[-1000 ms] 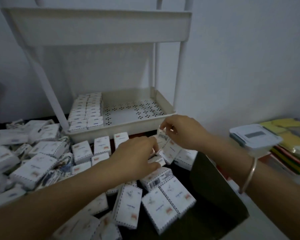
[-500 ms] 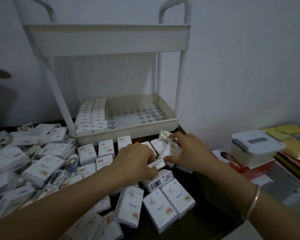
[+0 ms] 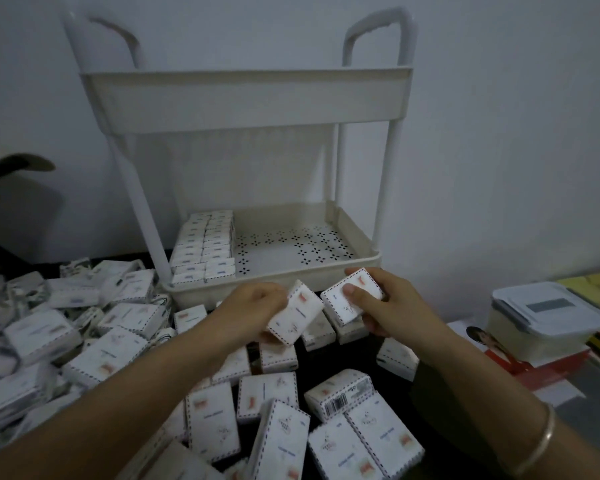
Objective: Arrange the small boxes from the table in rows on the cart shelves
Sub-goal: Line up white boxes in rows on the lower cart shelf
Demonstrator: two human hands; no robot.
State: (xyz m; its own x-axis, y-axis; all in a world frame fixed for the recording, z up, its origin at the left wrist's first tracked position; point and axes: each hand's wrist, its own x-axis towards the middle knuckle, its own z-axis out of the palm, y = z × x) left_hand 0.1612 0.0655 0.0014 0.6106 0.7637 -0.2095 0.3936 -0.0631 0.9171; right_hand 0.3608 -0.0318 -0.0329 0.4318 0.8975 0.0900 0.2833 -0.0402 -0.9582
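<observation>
A white two-shelf cart [image 3: 326, 277] stands on the dark table against the wall. Two neat rows of small white boxes [image 3: 205, 247] fill the left side of its lower shelf. Several loose small boxes [image 3: 125, 344] lie scattered on the table in front. My left hand [image 3: 253, 311] grips one small box [image 3: 297, 315] just in front of the cart's lower rim. My right hand [image 3: 392, 306] holds another small box [image 3: 352, 296] beside it, thumb on its top face. The two held boxes nearly touch.
A lidded plastic container [image 3: 548, 317] sits on a stack of papers and folders at the right. The cart's upper shelf [image 3: 246, 98] hangs over the lower one. The right part of the lower shelf [image 3: 298, 245] is bare perforated floor.
Both hands have lifted off the pile, each holding a box, and risen toward the cart's lower rim. The view has tilted up, showing the cart's handles.
</observation>
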